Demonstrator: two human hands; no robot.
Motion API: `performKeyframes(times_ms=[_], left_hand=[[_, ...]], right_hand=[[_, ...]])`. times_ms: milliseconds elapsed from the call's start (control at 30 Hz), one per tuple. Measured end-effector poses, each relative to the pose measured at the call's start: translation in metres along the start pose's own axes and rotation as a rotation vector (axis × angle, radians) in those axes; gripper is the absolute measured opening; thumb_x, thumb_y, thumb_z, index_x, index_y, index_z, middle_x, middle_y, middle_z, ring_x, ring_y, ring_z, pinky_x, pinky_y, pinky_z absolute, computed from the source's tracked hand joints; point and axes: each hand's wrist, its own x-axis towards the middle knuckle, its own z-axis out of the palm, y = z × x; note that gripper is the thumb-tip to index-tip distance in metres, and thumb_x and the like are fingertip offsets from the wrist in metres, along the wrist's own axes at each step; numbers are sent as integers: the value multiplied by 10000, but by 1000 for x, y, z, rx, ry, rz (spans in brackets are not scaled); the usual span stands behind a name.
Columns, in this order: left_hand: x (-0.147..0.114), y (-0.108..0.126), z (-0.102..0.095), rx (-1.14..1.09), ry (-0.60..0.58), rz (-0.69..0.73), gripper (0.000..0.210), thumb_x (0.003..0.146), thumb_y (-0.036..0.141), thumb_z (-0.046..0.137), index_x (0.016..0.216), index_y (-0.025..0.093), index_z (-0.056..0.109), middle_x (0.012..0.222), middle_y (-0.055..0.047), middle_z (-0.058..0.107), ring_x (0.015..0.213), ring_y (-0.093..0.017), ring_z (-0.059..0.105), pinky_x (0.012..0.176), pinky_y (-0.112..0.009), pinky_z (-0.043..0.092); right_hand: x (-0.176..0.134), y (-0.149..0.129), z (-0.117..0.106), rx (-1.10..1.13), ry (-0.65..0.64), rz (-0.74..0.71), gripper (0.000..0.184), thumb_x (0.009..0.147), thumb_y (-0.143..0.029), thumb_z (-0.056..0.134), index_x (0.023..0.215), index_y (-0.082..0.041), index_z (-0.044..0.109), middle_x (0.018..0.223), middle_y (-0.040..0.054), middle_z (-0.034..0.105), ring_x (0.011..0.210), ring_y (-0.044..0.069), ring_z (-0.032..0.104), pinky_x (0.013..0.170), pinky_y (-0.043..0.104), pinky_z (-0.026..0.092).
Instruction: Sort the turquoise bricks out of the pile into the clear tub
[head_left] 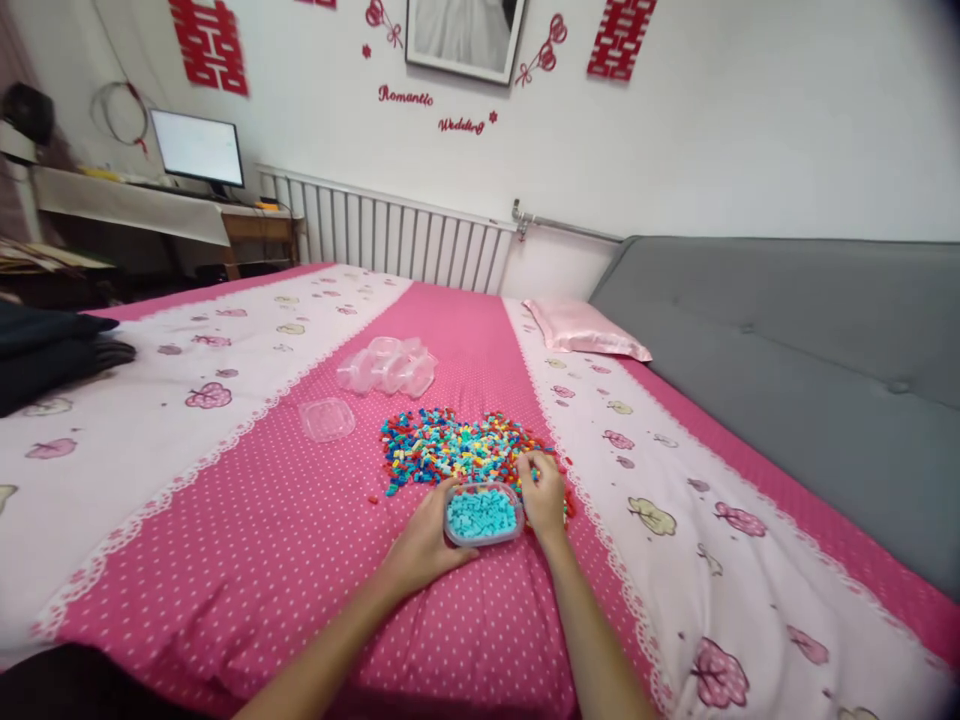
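Observation:
A clear plastic container full of small turquoise building bricks is held by my left hand, its fingers and thumb wrapped round the left side. Just right of the container, my right hand is over the edge of a spread-out pile of multicoloured building bricks. Its fingers are pinched together; whatever lies between the fingertips is too small to make out. The pile mixes red, blue, yellow, white and turquoise pieces. One loose red brick lies apart at the left.
Beyond the pile, several clear plastic containers sit on the pink dotted bedspread, with a clear lid nearer. A pink pillow rests by the grey headboard. Dark folded clothing lies at left; a monitor stands on a desk.

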Motion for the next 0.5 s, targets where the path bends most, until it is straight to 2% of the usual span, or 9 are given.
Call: performKeyframes(times_ms=[133, 333, 433, 500], left_hand=[[-3, 1, -3, 4, 3, 4, 907, 720, 280, 831, 1466, 180, 324, 1470, -158, 483, 1373, -321, 483, 1154, -482, 403], [-2, -5, 0, 7, -6, -28, 905, 711, 334, 839, 1451, 185, 340, 1444, -170, 505, 1349, -339, 504, 1143, -506, 409], [-2, -5, 2, 14, -5, -42, 855, 730, 302, 809, 1445, 189, 354, 1438, -170, 509, 1346, -341, 509, 1131, -503, 425], [-3, -6, 3, 11, 0, -58, 847, 729, 293, 805, 1447, 208, 364, 1439, -157, 518, 1344, -345, 513, 1129, -504, 429]], right_hand=[[-17, 9, 5, 7, 9, 8, 344, 985, -360, 631, 1273, -173, 606, 1266, 93, 637, 1061, 230, 663, 894, 441, 577], [-32, 17, 5, 59, 94, 33, 341, 983, -365, 635, 1259, -166, 607, 1228, 86, 649, 1012, 214, 673, 857, 416, 587], [-32, 12, 5, 72, 125, 2, 255, 1004, -388, 590, 1053, -148, 659, 982, 36, 679, 832, 164, 662, 757, 344, 568], [-29, 7, 4, 74, 158, -7, 361, 1041, -384, 476, 802, -166, 635, 747, 2, 616, 712, 157, 604, 682, 306, 513]])
